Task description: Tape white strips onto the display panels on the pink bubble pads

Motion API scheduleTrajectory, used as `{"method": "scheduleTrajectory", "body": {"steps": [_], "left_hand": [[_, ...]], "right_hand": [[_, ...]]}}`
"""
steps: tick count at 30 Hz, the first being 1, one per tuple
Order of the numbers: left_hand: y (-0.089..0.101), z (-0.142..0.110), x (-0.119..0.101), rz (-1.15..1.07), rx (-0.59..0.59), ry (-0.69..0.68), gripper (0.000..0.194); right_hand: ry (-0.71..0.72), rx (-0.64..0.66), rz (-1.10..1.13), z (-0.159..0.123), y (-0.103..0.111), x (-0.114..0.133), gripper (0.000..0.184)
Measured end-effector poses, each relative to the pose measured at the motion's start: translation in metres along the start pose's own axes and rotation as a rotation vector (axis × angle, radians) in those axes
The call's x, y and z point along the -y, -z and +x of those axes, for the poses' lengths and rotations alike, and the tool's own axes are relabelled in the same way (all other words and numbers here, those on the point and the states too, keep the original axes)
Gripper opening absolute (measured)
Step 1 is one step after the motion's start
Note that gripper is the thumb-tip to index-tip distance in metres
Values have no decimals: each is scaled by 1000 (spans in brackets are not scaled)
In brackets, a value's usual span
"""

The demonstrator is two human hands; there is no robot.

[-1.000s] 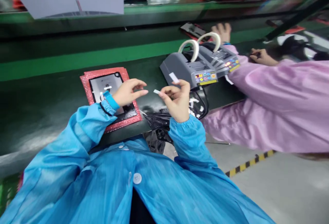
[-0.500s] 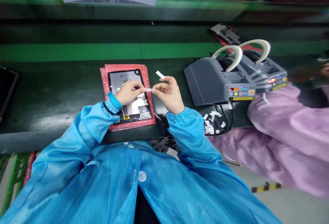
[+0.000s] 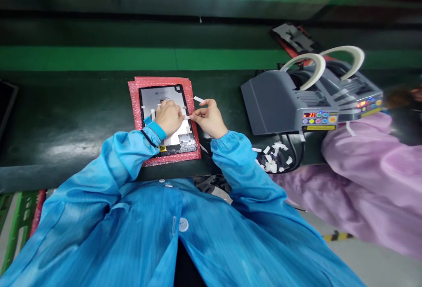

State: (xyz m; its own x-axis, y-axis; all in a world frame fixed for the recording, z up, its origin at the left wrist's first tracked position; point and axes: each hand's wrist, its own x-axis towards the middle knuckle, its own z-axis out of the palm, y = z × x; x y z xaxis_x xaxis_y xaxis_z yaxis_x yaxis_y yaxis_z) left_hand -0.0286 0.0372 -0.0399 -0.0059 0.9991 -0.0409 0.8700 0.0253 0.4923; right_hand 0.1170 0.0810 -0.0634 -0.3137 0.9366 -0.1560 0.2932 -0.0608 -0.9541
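Note:
An opened tablet back point(image 3: 165, 98) lies on a red bubble-wrap pad point(image 3: 135, 102) on the dark green belt. My left hand point(image 3: 169, 118) rests curled over the tablet's right half, fingertips pinching one end of a small white tape strip point(image 3: 187, 117). My right hand point(image 3: 208, 119) sits just right of the tablet's edge and pinches the same strip's other end. A second white strip point(image 3: 198, 99) sticks up from my right fingers. Several short tape pieces are stuck on the tablet.
A grey tape dispenser machine point(image 3: 280, 102) with two tape rolls and coloured buttons stands to the right. Cut white scraps point(image 3: 273, 155) lie at the belt's edge below it. A person in a pink coat point(image 3: 372, 164) sits at right. A dark screen edge point(image 3: 6, 102) shows far left.
Both hands have come down and left from mid-air onto the tablet's right edge, carrying the tape strip between them. The camera has turned left and steadied.

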Motion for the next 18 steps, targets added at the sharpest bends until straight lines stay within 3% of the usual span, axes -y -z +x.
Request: {"method": "scheduleTrajectory", "body": {"steps": [10, 15, 18], "left_hand": [[5, -2, -10, 98, 83, 71, 18], [4, -2, -7, 118, 40, 114, 14], [6, 2, 3, 40, -37, 119, 10]], "right_hand": [[-36, 42, -56, 5, 2, 0, 46], [-83, 85, 29, 12, 9, -9, 58], [-49, 107, 100, 12, 17, -7, 52]]}}
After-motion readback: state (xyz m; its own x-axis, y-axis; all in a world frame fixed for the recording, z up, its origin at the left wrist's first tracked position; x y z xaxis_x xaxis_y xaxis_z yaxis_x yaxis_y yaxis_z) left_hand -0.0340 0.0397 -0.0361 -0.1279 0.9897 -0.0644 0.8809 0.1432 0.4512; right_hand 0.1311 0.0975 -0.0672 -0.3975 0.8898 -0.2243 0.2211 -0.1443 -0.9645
